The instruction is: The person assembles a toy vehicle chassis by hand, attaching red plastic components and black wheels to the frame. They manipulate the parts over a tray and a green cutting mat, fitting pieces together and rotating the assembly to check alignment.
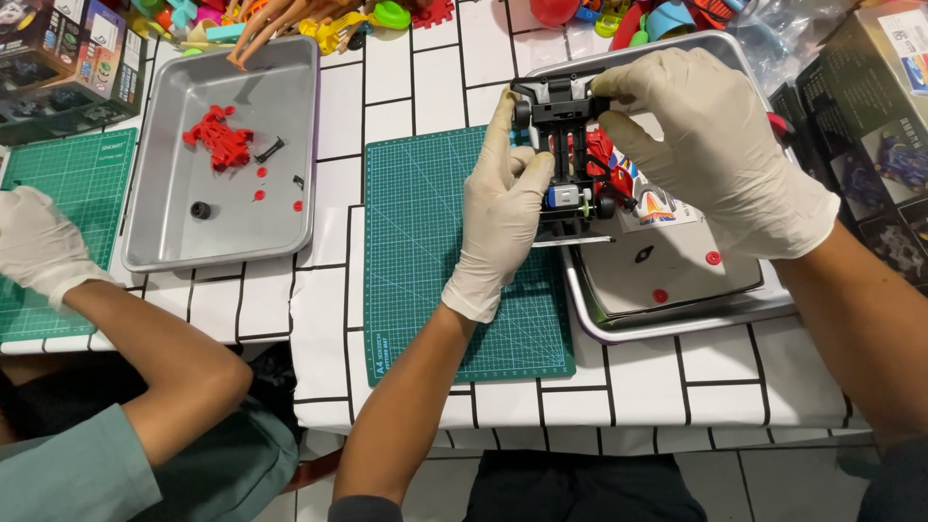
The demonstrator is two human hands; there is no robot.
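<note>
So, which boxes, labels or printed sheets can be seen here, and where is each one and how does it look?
Stacked boxes: top left corner, rectangular, dark with colourful pictures.
Dark box: right edge, large, black with a blue car picture and a white label.
Sticker sheet: in the right tray, under the right hand, white with red and blue shapes.
No screens or signs in view.

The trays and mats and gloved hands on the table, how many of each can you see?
Metal trays: 2, a left tray and a right tray.
Green cutting mats: 2, a middle mat and a left mat.
Gloved hands: 3, the left hand and right hand holding the toy car chassis, plus a co-worker's hand.
Total: 7.
</note>
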